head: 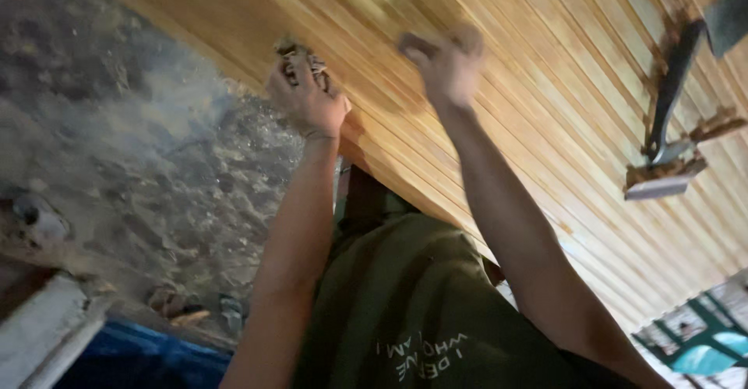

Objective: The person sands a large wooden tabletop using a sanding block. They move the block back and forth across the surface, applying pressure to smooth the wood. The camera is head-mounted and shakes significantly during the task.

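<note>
A long panel of narrow, varnished wooden slats (545, 124) runs across the view. My left hand (308, 101) is at its near edge, shut on a crumpled greyish wad (300, 58) pressed against the wood. My right hand (446, 66) rests on the slats a little further in, fingers curled. It is blurred by motion, so whether it holds anything is unclear. Both bare forearms reach up from my dark green shirt (405, 311) at the bottom.
A dark-handled tool with a pale blade (666, 116) lies on the slats at the right, among brown smears. Rough grey stony ground (132, 124) lies left of the panel. A white board (47, 327) and something blue (132, 362) are bottom left, a green chair (701, 334) bottom right.
</note>
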Motion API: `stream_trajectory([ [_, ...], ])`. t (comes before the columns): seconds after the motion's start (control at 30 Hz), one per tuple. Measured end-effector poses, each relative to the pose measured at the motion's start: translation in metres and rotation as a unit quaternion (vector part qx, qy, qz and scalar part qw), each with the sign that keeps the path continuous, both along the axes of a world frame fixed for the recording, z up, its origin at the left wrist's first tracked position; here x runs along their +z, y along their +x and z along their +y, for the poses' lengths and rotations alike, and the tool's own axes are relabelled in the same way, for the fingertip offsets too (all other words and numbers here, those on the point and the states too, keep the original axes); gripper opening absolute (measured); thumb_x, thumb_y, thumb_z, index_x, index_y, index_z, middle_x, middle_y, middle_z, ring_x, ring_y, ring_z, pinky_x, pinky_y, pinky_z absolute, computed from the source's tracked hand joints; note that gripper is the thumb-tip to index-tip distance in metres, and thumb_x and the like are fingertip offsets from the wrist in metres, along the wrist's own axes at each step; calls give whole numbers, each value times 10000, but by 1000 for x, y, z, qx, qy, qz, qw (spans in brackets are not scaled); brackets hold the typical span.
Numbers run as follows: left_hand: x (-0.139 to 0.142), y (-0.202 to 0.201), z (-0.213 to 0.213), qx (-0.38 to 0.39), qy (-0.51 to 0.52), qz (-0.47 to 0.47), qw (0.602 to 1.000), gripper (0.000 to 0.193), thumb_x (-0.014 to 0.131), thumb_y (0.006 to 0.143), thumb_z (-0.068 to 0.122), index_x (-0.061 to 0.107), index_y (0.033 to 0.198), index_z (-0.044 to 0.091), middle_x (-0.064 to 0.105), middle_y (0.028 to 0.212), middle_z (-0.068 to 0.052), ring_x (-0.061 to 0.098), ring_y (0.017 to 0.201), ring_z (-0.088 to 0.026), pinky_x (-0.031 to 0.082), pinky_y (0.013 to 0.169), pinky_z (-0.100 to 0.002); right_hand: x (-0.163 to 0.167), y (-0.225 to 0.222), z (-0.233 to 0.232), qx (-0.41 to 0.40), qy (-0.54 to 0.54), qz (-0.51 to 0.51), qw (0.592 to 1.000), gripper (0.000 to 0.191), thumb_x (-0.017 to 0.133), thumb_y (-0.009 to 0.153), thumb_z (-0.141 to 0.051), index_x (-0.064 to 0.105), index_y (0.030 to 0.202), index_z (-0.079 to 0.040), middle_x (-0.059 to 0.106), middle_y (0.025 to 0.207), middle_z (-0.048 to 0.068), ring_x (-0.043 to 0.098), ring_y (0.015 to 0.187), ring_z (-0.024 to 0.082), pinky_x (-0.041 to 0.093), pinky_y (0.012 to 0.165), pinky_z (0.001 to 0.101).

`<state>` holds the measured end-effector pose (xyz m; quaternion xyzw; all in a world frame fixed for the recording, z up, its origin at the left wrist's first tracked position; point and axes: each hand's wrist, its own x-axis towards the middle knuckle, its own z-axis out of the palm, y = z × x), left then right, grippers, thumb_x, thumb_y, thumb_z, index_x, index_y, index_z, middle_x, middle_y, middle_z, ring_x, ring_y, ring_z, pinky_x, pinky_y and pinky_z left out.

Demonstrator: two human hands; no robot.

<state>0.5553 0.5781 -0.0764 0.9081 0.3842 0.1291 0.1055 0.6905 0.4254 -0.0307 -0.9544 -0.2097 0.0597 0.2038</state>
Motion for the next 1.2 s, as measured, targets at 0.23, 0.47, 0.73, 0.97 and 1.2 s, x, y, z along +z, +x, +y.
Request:
stream_trajectory([
  [0.23, 3, -2, -5, -19, 43, -13, 999, 588, 846, 851, 360, 554, 1309, 134, 469, 1344, -225, 472, 1257, -430, 467, 963, -647, -2, -15, -84, 50, -90, -144, 984, 331, 871, 822, -529, 790, 988, -255, 559, 1174, 216, 468, 1165, 421, 368, 1008, 600],
  [0.47, 12, -2, -14, -8, 28, -36, 999, 522, 799, 827, 332, 601, 1269, 139, 500, 1327, -228, 487, 1243, -440, 457, 994, -619, -9, -51, -184, -67, -25, -13, 997, 384, 881, 840, -446, 721, 842, -98, 584, 1104, 128, 506, 1104, 334, 391, 940, 511],
  [0.73, 24, 4, -25, -6, 4, -27, 1000, 645, 775, 806, 380, 586, 1355, 97, 488, 1339, -267, 501, 1211, -475, 450, 989, -616, -32, -33, -143, 2, -8, -100, 995, 413, 846, 863, -475, 766, 1008, -97, 554, 1157, 137, 477, 1131, 352, 368, 946, 515],
  [0.97, 24, 7, -24, 23, 44, 52, 997, 635, 758, 854, 448, 567, 1370, 133, 446, 1391, -310, 453, 1278, -526, 434, 1001, -648, -13, -44, -165, -45, -49, -32, 997, 390, 893, 826, -472, 754, 904, -116, 567, 1085, 144, 482, 1080, 356, 391, 876, 524],
  [1.2, 27, 7, -19, 22, -12, 32, 999, 630, 802, 844, 382, 558, 1377, 152, 460, 1426, -248, 444, 1344, -496, 433, 1063, -665, -16, -7, -69, -1, 30, -44, 999, 339, 869, 852, -426, 766, 994, -135, 581, 1126, 156, 470, 1137, 372, 388, 912, 560],
])
